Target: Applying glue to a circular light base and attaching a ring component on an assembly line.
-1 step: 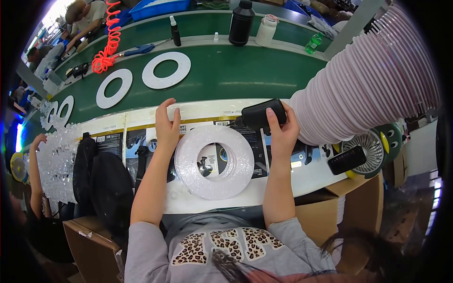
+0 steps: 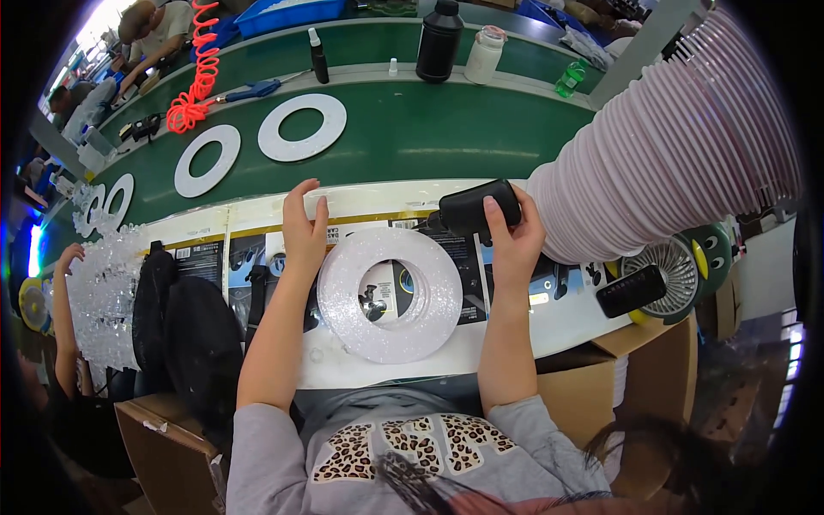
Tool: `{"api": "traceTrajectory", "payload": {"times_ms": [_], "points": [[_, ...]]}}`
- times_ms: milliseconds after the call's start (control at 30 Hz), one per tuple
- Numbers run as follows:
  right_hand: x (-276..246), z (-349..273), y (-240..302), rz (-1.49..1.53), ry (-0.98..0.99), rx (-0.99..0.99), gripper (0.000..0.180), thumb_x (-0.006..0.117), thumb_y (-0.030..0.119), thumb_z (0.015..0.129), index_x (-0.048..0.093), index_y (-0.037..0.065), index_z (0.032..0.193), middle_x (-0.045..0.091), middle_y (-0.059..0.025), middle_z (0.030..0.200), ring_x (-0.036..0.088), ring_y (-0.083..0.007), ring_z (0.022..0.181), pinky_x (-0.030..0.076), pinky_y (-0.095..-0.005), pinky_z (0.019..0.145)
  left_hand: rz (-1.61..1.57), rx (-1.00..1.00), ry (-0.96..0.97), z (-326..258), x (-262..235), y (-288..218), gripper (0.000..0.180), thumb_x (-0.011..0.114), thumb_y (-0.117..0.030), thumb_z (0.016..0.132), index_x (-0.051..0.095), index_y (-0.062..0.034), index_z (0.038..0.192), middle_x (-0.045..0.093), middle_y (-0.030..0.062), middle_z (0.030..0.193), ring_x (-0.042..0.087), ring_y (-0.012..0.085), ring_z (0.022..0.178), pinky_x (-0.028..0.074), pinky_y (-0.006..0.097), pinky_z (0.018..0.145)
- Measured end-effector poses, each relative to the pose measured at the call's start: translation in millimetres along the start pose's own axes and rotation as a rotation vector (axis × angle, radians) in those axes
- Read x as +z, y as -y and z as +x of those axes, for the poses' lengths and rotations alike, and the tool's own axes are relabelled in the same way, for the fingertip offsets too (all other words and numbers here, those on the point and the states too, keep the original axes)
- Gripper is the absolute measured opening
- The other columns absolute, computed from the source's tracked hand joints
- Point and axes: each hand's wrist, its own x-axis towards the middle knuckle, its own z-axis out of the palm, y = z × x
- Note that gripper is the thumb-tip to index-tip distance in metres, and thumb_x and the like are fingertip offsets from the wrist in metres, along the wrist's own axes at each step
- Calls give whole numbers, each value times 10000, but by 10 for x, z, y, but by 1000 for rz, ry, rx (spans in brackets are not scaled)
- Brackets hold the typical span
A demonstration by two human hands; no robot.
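My right hand [image 2: 518,247] grips a small black bottle [image 2: 472,209], tilted on its side with its narrow end toward the left. The bottle is above the far right edge of a short stack of white glittery rings [image 2: 345,296]. This stack lies on the printed board [image 2: 339,369] in front of me, and the board's pictures show through the centre hole. My left hand [image 2: 304,230] is raised at the stack's far left edge, thumb and fingers apart, holding nothing.
A tall leaning column of white rings [image 2: 627,163] stands at the right, beside a fan [image 2: 674,275] and a phone [image 2: 631,292]. Single white rings [image 2: 208,161] lie on the green belt [image 2: 412,129]. Bottles [image 2: 439,43] line the far ledge. Black bags [image 2: 202,330] sit at left.
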Motion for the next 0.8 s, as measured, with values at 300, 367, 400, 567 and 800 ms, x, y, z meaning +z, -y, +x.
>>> {"api": "traceTrajectory", "payload": {"times_ms": [300, 367, 400, 567, 800], "points": [[40, -28, -52, -79, 58, 1, 298, 689, 120, 846, 575, -33, 1075, 600, -47, 933, 558, -92, 847, 459, -209, 766, 48, 53, -17, 16, -5, 108, 282, 486, -160, 938, 500, -31, 1188, 576, 113, 1177, 516, 246, 1125, 360, 370, 993], [46, -32, -60, -99, 60, 18, 303, 693, 125, 844, 576, -32, 1076, 600, -47, 926, 559, -90, 839, 459, -206, 764, 51, 59, -9, 12, -6, 106, 279, 485, -162, 938, 501, -33, 1185, 578, 114, 1173, 519, 246, 1123, 361, 369, 991], [49, -32, -62, -100, 63, 19, 303, 693, 125, 844, 576, -32, 1076, 600, -47, 926, 559, -90, 839, 459, -206, 764, 51, 56, -11, 14, -9, 101, 279, 485, -162, 938, 501, -33, 1185, 578, 114, 1173, 519, 246, 1123, 361, 369, 991], [57, -32, -62, -132, 64, -4, 310, 700, 130, 839, 578, -31, 1074, 601, -48, 919, 562, -90, 832, 461, -207, 759, 41, 86, -26, 21, -11, 112, 290, 513, -169, 926, 515, -13, 1170, 560, 133, 1155, 522, 284, 1080, 470, 325, 836], [72, -36, -60, -114, 62, -5, 313, 705, 127, 835, 578, -30, 1074, 602, -48, 912, 562, -92, 828, 459, -206, 755, 34, 87, -26, 26, -4, 141, 286, 522, -175, 924, 520, -16, 1161, 568, 127, 1135, 527, 280, 1072, 491, 316, 785]]}}
